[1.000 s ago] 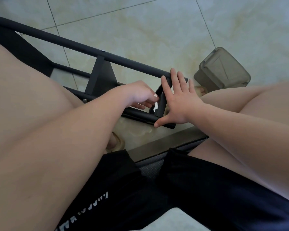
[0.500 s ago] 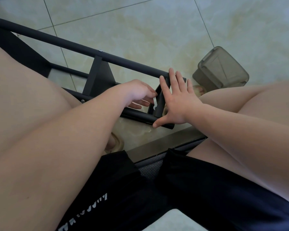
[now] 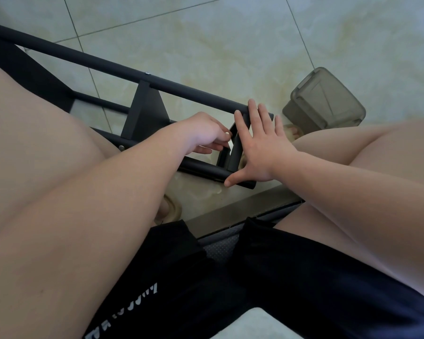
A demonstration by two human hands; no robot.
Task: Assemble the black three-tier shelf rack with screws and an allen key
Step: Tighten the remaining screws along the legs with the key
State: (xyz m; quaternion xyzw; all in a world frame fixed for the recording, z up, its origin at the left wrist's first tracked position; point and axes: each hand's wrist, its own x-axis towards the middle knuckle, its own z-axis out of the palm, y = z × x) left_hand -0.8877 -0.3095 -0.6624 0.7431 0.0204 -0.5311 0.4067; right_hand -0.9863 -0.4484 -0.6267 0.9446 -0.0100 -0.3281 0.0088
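Head view: both hands at the end of the rack

Nearest, bottom of frame: black shorts (image 3: 267,289) with white lettering at the lower left. Bare thighs fill the left and right sides. A grey strip (image 3: 242,209) runs diagonally across the floor just beyond the shorts. A beige slipper (image 3: 171,211) shows beside the left forearm.

Mid frame: left hand (image 3: 206,133) reaches in from the lower left, with its fingers curled in against the inner side of the end bar (image 3: 236,148). Cannot tell whether it grips anything there; the fingertips are partly hidden. Right hand (image 3: 260,152) comes in from the right, lying flat with its fingers straight and spread, palm pressed on the outer side of the same end bar. Its thumb touches the end of the lower tube (image 3: 201,167).

The black shelf rack (image 3: 145,111) lies on its side on the floor, running from the upper left down to the centre. The upper tube (image 3: 83,57) carries a small screw head (image 3: 147,73) where a dark panel meets it.

Farther, right of centre: a grey translucent plastic container (image 3: 326,101) sits on the pale marbled tile floor (image 3: 230,33), near the rack's end but not touching it.
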